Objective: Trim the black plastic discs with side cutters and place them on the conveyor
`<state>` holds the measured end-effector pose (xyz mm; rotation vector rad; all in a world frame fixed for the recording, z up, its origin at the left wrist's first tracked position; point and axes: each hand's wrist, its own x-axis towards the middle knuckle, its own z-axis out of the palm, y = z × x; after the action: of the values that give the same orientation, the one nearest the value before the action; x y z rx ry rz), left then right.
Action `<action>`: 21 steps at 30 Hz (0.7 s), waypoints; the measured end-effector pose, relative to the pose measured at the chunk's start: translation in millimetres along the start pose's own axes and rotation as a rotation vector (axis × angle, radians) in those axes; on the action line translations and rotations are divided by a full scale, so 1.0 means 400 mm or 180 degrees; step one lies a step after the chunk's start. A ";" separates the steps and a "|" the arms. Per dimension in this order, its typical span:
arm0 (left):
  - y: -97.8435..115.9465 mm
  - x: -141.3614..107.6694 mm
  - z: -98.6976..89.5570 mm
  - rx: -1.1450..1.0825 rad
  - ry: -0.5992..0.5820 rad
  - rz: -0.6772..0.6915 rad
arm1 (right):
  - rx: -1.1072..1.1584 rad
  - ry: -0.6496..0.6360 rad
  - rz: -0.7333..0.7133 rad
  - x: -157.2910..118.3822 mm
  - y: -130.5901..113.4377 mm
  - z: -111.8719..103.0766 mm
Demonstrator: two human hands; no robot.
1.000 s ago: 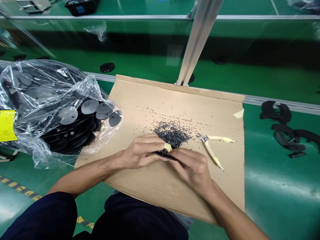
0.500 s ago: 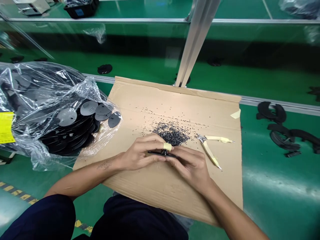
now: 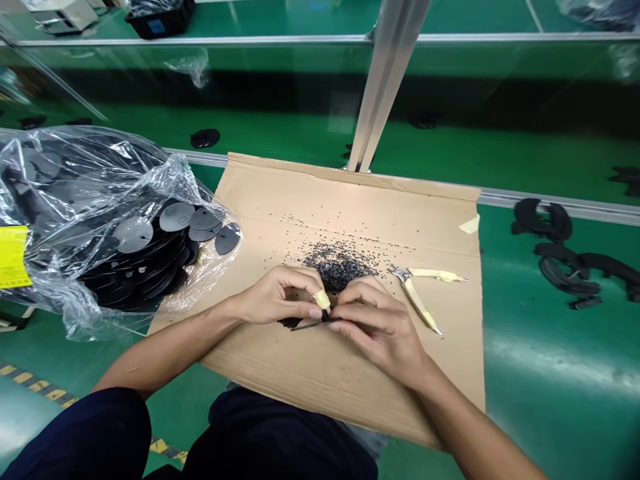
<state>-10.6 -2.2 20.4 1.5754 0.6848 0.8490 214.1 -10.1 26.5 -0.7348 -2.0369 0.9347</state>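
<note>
A thin black disc (image 3: 306, 326) is held tilted, nearly edge-on, over the cardboard (image 3: 300, 373). The left hand (image 3: 275, 298) pinches a small dark stub at the disc with thumb and a finger wrapped in yellow tape (image 3: 321, 299); the right hand (image 3: 387, 327) grips the disc's edge. The step looks like fingering that stub; the next move probably calls for a steady disc and fine pinch. Beyond lie black bits (image 3: 340, 269), with cutters (image 3: 410, 285) to their right. A plastic bag (image 3: 80, 173) of discs carries a yellow label (image 3: 13, 257), its print unreadable; a bin (image 3: 163, 21) has a blue label, also illegible.
</note>
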 end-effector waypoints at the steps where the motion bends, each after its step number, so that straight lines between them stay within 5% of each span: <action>1: 0.001 0.000 -0.003 0.0081 -0.0078 -0.0015 | 0.0073 -0.0120 0.0026 0.002 0.001 -0.001; 4: 0.003 -0.002 -0.005 0.0148 -0.0199 -0.0105 | 0.0149 -0.0190 0.0064 0.004 0.005 -0.003; 13: -0.015 -0.007 0.016 -0.0268 0.0090 0.0070 | -0.0665 0.0745 -0.0246 -0.015 0.010 0.013; 17: -0.032 -0.016 0.032 0.0411 0.0681 0.0089 | -0.1082 0.0217 0.0061 -0.010 0.010 -0.027; 21: -0.050 -0.016 0.033 0.0476 0.1165 -0.0066 | -0.2371 -0.0303 0.0601 -0.042 0.022 -0.128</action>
<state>-3.1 -11.5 -1.2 1.5558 1.0442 1.1055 266.6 1.1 35.4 -1.3064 -2.4425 0.2766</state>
